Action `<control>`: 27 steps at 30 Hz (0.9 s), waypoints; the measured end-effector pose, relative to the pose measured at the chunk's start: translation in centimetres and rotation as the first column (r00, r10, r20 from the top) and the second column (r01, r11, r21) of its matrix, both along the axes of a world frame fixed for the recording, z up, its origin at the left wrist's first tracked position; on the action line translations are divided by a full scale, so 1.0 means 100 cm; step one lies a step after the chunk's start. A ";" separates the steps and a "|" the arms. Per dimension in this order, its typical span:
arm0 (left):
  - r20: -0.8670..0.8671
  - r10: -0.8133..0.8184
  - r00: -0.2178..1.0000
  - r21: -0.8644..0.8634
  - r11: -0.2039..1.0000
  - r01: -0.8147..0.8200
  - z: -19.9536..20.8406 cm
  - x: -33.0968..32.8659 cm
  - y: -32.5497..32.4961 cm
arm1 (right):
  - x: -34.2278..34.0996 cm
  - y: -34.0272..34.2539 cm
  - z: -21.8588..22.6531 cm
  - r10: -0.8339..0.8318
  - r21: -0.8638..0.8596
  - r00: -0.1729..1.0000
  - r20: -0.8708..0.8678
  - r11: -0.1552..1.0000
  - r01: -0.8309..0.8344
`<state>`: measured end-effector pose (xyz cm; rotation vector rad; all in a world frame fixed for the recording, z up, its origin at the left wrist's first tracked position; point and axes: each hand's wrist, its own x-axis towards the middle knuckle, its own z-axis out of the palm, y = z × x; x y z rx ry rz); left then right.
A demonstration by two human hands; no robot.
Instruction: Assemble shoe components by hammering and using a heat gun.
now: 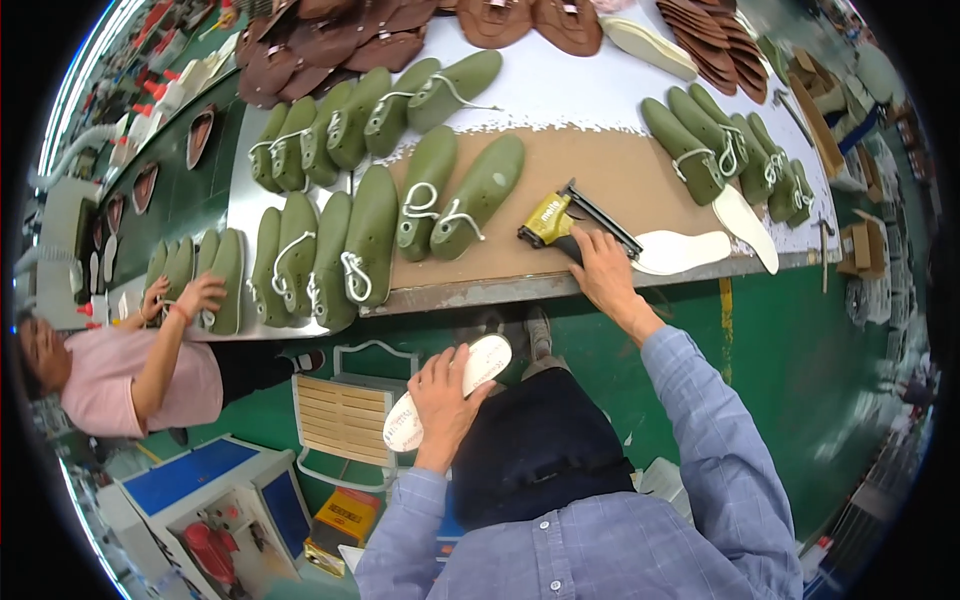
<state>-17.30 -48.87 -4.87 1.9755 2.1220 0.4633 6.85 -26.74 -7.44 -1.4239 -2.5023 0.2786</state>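
Observation:
My left hand (443, 397) is closed around the middle of a white insole (488, 364) with reddish marks, held above my lap, away from the workbench. At the bench's front edge, my right hand (607, 272) has its fingers around the black handle of a yellow-and-black staple gun (548, 222), which lies on the brown board (560, 160). Just right of this hand, a white insole (683, 251) lies flat, and a second insole (746, 230) sticks out past the edge. Two green shoe lasts (480, 196) with white cords stand left of the staple gun.
More green lasts (369, 232) fill the bench's left; another group (690, 150) stands at right. Brown leather pieces (340, 45) are piled at the back. A co-worker in pink (150, 375) handles lasts at far left. A slatted chair (343, 420) stands below the bench.

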 end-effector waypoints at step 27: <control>0.019 0.058 0.998 -0.005 0.998 -0.058 0.005 0.008 0.001 | 0.033 -0.165 0.079 -0.319 -0.789 0.801 -0.506 0.547 -0.280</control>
